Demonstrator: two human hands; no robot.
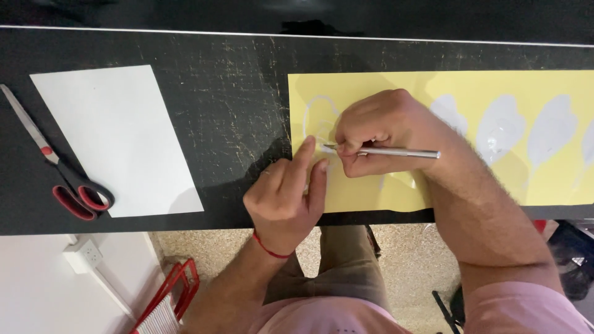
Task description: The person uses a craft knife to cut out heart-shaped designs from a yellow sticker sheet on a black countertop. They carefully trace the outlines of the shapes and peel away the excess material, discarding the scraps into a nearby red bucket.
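Two hands work the yellow sheet (371, 198) on the scratched black worktop (235, 111): left hand (284, 198) presses fingertips flat, right hand (377, 133) pinches a slim metal craft knife (390, 152) near its tip. Thin and floppy, that sheet probably tears easily, so it's best pinned close to the blade. Red-handled scissors (68, 185) and white paper (117, 142) lie far left.

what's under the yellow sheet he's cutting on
The yellow sheet lies flat on the scratched black table. Anything between sheet and table is covered and can't be seen.
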